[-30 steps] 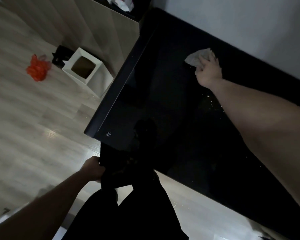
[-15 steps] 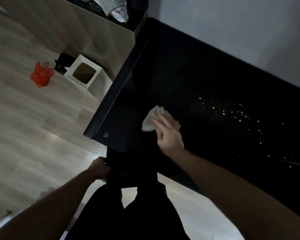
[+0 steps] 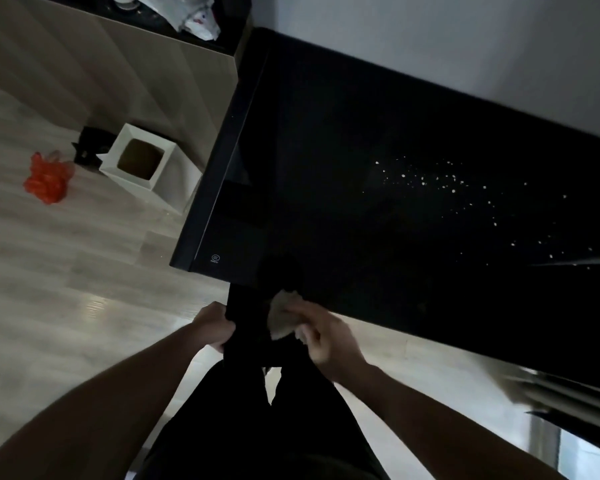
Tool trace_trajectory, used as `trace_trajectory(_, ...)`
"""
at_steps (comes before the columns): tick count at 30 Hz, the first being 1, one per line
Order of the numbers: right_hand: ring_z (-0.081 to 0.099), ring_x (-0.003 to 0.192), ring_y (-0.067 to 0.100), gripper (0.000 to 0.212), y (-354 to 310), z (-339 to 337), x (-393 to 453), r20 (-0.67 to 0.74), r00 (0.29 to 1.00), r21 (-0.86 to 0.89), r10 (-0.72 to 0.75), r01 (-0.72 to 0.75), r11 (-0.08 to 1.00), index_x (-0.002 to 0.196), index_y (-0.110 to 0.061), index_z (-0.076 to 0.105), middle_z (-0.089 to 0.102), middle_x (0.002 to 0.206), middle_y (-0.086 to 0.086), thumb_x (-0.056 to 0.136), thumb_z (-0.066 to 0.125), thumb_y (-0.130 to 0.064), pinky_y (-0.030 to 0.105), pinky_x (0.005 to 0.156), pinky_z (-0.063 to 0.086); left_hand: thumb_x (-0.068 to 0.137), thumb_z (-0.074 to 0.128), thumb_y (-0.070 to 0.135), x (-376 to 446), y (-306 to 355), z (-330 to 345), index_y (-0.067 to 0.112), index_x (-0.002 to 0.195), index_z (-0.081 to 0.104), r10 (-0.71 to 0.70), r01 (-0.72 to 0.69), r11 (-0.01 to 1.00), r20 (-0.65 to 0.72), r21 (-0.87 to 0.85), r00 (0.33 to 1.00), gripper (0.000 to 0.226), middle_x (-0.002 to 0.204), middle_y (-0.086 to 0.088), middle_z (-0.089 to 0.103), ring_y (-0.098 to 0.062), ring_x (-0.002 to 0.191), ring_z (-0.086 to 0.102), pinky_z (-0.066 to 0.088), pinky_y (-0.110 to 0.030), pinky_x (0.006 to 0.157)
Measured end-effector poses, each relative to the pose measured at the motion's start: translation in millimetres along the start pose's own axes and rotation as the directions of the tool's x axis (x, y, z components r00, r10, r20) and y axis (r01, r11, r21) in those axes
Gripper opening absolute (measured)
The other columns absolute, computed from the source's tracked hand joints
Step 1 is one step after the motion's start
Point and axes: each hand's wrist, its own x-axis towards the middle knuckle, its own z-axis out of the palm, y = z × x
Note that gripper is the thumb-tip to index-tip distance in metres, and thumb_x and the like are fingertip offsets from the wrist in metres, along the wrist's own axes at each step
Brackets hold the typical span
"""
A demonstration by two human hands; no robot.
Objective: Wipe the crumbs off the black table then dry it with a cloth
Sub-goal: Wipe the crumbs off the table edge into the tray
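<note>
My right hand (image 3: 321, 336) grips a crumpled cloth (image 3: 282, 315) at the near edge of the black tabletop (image 3: 326, 161). My left hand (image 3: 215, 327) holds a dark bag (image 3: 248, 327) just beside it. The crumbs (image 3: 440, 181) lie well away, forward and to the right, nearer my right hand.

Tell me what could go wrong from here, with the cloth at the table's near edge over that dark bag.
1. The crumbs lie scattered on the right part of the table, well away from the cloth; they may get missed.
2. The right hand holds the cloth right at the edge, so anything swept there could miss the dark bag gripped by the left hand and land on the floor.
</note>
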Motion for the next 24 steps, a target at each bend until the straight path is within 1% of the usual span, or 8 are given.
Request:
trace_trajectory(3, 0.066, 0.120, 0.010, 0.054, -4, -24, 16, -0.234, 0.965, 0.090, 0.114, -0.095, 0.991, 0.139, -0.038, 0.062, 0.068, 0.136, -0.013, 0.098, 0.053, -0.004, 0.034, 0.101, 0.055, 0.082, 0.049, 0.003, 2, -8, -5, 0.001, 0.104, 0.071, 0.003, -0.003, 1.000, 0.009, -0.006, 1.000, 0.030, 0.094, -0.019, 0.077, -0.034, 0.077, 0.078, 0.067, -0.041, 0.069)
trace_trajectory(7, 0.067, 0.098, 0.008, 0.051, -8, -54, 31, -0.370, 0.897, 0.160, 0.241, -0.194, 0.968, 0.142, -0.043, 0.057, 0.073, 0.123, -0.007, 0.104, 0.048, -0.011, 0.031, 0.089, 0.057, 0.081, 0.049, 0.001, 5, -17, -12, 0.002, 0.102, 0.071, 0.012, -0.012, 1.000, 0.016, -0.003, 1.000, 0.031, 0.090, -0.019, 0.079, -0.035, 0.071, 0.079, 0.067, -0.047, 0.067)
trace_trajectory(13, 0.064, 0.122, 0.005, 0.050, 2, -74, 27, -0.417, 0.861, 0.163, 0.293, -0.246, 0.955, 0.146, -0.039, 0.056, 0.064, 0.142, -0.015, 0.105, 0.049, -0.011, 0.027, 0.102, 0.054, 0.080, 0.045, -0.001, 8, -21, -8, -0.002, 0.102, 0.070, 0.032, -0.033, 0.999, 0.055, 0.014, 0.998, 0.033, 0.086, -0.023, 0.078, -0.038, 0.065, 0.078, 0.067, -0.050, 0.065)
trace_trajectory(15, 0.061, 0.118, -0.003, 0.049, 11, -82, 25, -0.412, 0.852, 0.162, 0.323, -0.281, 0.946, 0.146, -0.039, 0.057, 0.062, 0.144, -0.016, 0.105, 0.048, -0.012, 0.017, 0.098, 0.051, 0.081, 0.044, 0.000, 5, -18, -5, 0.001, 0.101, 0.070, 0.048, -0.051, 0.997, 0.052, 0.050, 0.998, 0.034, 0.085, -0.021, 0.078, -0.036, 0.063, 0.078, 0.067, -0.047, 0.064)
trace_trajectory(17, 0.060, 0.121, -0.003, 0.048, 22, -93, 26, -0.411, 0.842, 0.156, 0.349, -0.313, 0.937, 0.146, -0.039, 0.057, 0.061, 0.145, -0.016, 0.105, 0.048, -0.014, 0.017, 0.101, 0.048, 0.082, 0.044, 0.001, 0, -12, -1, 0.001, 0.098, 0.072, 0.063, -0.066, 0.994, 0.030, 0.087, 0.998, 0.032, 0.085, -0.020, 0.078, -0.034, 0.062, 0.078, 0.067, -0.043, 0.065)
trace_trajectory(19, 0.058, 0.131, 0.006, 0.048, 35, -110, 30, -0.415, 0.839, 0.145, 0.352, -0.321, 0.936, 0.146, -0.039, 0.056, 0.062, 0.145, -0.013, 0.105, 0.048, -0.015, 0.023, 0.107, 0.047, 0.082, 0.048, 0.005, 0, -7, 4, 0.002, 0.092, 0.072, 0.080, -0.081, 0.983, 0.013, 0.163, 0.997, 0.026, 0.086, -0.019, 0.079, -0.032, 0.068, 0.077, 0.067, -0.039, 0.071)
trace_trajectory(21, 0.064, 0.125, 0.012, 0.048, 47, -132, 39, -0.424, 0.832, 0.131, 0.358, -0.334, 0.933, 0.146, -0.042, 0.055, 0.067, 0.139, -0.010, 0.105, 0.047, -0.018, 0.032, 0.105, 0.053, 0.080, 0.052, 0.011, 0, -3, 9, 0.006, 0.085, 0.071, 0.082, -0.084, 0.969, 0.017, 0.232, 0.996, 0.021, 0.085, -0.015, 0.078, -0.029, 0.075, 0.076, 0.063, -0.037, 0.069)
trace_trajectory(24, 0.063, 0.124, 0.012, 0.051, 63, -174, 66, -0.450, 0.831, 0.083, 0.328, -0.326, 0.942, 0.146, -0.040, 0.056, 0.067, 0.139, -0.008, 0.102, 0.048, -0.015, 0.024, 0.103, 0.048, 0.071, 0.055, 0.022, 2, -1, 20, 0.010, 0.083, 0.070, 0.066, -0.066, 0.959, 0.010, 0.275, 0.998, 0.023, 0.083, -0.010, 0.075, -0.031, 0.088, 0.075, 0.056, -0.033, 0.065)
